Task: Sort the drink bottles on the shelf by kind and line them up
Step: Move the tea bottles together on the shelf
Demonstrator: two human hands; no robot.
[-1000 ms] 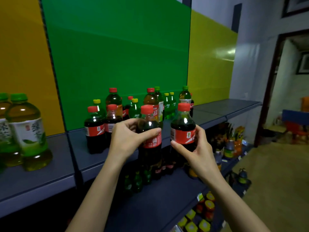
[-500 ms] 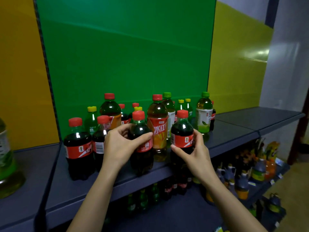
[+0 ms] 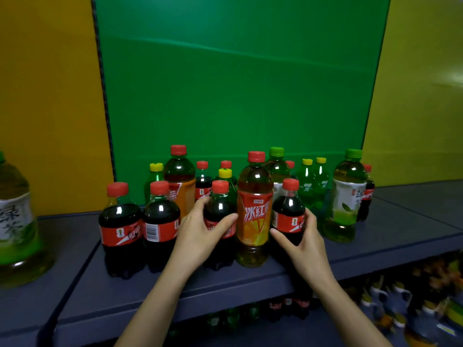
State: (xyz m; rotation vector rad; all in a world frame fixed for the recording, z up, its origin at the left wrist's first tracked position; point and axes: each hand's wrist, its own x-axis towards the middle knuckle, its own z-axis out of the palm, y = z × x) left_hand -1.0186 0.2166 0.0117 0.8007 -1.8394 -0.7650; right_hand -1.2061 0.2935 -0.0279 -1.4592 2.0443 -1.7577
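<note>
Our left hand [image 3: 200,234] grasps a cola bottle [image 3: 220,205]. Our right hand [image 3: 305,244] grasps a second cola bottle [image 3: 288,211]; a tea bottle [image 3: 254,216] stands between.

Both arms stretched fwd: L hand [image 3: 200,234] fingers wrap left cola bottle [image 3: 221,206], R hand [image 3: 304,244] fingers wrap right cola bottle [image 3: 288,211].

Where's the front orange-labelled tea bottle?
Head view: the tea bottle stands centre-front on the shelf, between the cola bottles the left hand and right hand grip.
</note>
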